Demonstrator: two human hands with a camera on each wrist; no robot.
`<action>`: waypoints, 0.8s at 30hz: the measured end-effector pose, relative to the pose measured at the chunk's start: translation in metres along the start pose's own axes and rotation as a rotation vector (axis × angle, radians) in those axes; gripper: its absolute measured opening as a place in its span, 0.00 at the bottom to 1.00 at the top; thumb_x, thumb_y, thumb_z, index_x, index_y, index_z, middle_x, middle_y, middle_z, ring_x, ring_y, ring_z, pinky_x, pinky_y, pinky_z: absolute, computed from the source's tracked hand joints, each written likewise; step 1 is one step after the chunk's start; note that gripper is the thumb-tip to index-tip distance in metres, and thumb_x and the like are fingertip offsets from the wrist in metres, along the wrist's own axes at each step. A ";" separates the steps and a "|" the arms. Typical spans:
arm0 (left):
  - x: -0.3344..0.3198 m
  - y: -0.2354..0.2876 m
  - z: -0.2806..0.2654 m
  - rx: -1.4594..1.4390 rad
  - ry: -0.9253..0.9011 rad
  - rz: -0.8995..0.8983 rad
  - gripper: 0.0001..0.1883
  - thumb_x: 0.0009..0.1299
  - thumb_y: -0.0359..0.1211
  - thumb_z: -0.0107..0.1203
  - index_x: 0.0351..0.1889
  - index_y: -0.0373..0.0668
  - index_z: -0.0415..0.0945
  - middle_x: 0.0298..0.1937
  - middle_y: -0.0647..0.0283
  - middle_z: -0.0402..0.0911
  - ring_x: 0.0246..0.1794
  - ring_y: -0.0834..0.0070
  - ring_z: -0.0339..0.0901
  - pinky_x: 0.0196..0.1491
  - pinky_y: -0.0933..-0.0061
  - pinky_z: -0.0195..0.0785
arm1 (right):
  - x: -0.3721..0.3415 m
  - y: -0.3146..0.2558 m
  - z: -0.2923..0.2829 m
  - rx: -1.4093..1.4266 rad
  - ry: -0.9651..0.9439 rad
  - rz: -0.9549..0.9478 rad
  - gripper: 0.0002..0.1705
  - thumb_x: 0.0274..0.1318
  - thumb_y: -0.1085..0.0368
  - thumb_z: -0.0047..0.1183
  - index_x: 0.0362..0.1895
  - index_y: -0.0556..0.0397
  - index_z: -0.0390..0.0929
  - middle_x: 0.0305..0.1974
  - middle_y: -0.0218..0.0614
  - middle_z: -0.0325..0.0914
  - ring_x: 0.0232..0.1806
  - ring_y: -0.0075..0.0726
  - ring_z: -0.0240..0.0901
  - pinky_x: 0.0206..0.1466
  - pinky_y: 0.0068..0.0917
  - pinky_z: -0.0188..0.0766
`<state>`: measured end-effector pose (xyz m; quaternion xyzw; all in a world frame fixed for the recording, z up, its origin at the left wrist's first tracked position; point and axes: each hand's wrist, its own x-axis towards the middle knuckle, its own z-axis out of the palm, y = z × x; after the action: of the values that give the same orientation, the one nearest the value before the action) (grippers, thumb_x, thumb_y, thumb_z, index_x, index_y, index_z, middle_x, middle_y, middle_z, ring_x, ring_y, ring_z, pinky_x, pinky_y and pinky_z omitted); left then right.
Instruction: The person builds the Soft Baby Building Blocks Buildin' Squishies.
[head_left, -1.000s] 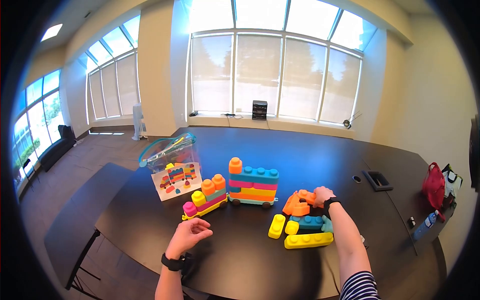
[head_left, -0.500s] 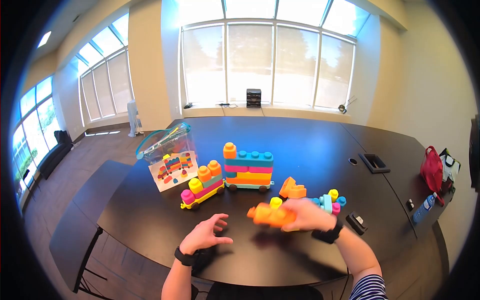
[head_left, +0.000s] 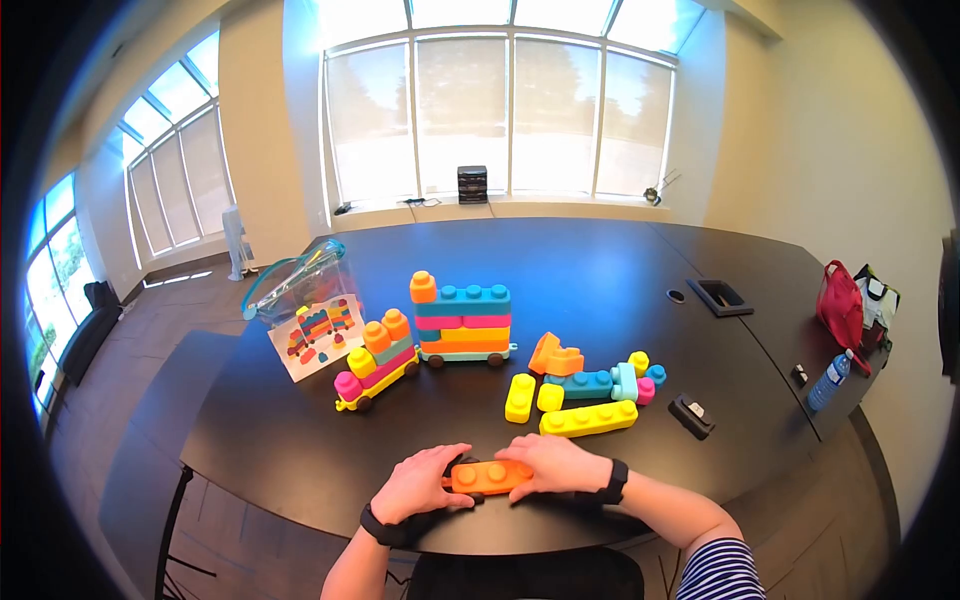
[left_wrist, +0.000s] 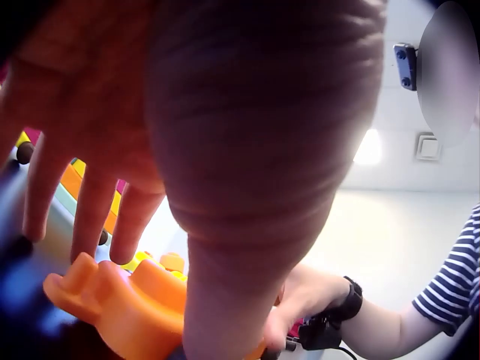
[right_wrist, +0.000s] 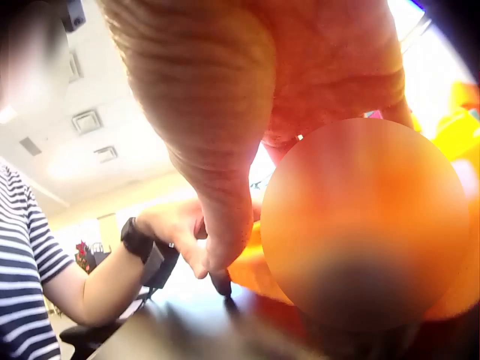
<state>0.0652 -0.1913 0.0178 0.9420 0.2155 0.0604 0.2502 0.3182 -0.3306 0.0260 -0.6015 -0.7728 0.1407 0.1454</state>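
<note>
Right hand [head_left: 562, 464] grasping the right end of the orange wagon [head_left: 487, 477], near edge of the tabletop [head_left: 300, 440]. Left hand [head_left: 417, 484] loose, straightish fingers spread around the left end, can't tell if touching. Two joined train cars [head_left: 463, 340] beyond, long yellow block [head_left: 588, 419] off to the right.

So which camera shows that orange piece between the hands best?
The head view: the orange piece shows nearly whole from above, round studs visible. The left wrist view shows part up close, the left thumb covering some. In the right wrist view, blur hides much.
</note>
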 end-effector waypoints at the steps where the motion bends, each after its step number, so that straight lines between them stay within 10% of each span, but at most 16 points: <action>1: 0.000 -0.001 0.001 -0.004 0.010 0.010 0.47 0.58 0.52 0.78 0.74 0.48 0.71 0.70 0.55 0.80 0.72 0.53 0.75 0.71 0.53 0.70 | -0.003 0.002 -0.007 0.036 0.021 0.013 0.37 0.58 0.46 0.72 0.66 0.50 0.78 0.55 0.42 0.81 0.59 0.52 0.79 0.61 0.46 0.77; 6: 0.000 -0.004 0.005 -0.027 0.057 0.035 0.43 0.60 0.49 0.77 0.73 0.48 0.73 0.65 0.55 0.83 0.68 0.53 0.79 0.69 0.53 0.72 | -0.015 0.071 -0.050 -0.159 0.501 0.175 0.14 0.56 0.64 0.70 0.48 0.49 0.87 0.47 0.39 0.86 0.52 0.53 0.81 0.56 0.45 0.78; 15: 0.001 -0.001 0.010 0.011 0.111 0.036 0.46 0.58 0.56 0.78 0.72 0.46 0.74 0.63 0.52 0.84 0.66 0.51 0.80 0.67 0.53 0.74 | -0.004 0.157 -0.069 -0.405 -0.029 0.560 0.34 0.42 0.58 0.77 0.58 0.47 0.86 0.52 0.41 0.87 0.60 0.53 0.80 0.65 0.48 0.78; 24: 0.002 -0.007 0.017 0.050 0.141 0.074 0.44 0.58 0.54 0.78 0.70 0.46 0.75 0.61 0.53 0.85 0.64 0.51 0.80 0.66 0.53 0.74 | -0.012 0.154 -0.094 -0.021 -0.077 0.589 0.36 0.59 0.55 0.69 0.69 0.54 0.79 0.61 0.49 0.83 0.65 0.53 0.77 0.69 0.43 0.73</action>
<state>0.0685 -0.1924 -0.0002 0.9487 0.1991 0.1305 0.2083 0.4947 -0.3023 0.0514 -0.7955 -0.5714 0.1916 0.0628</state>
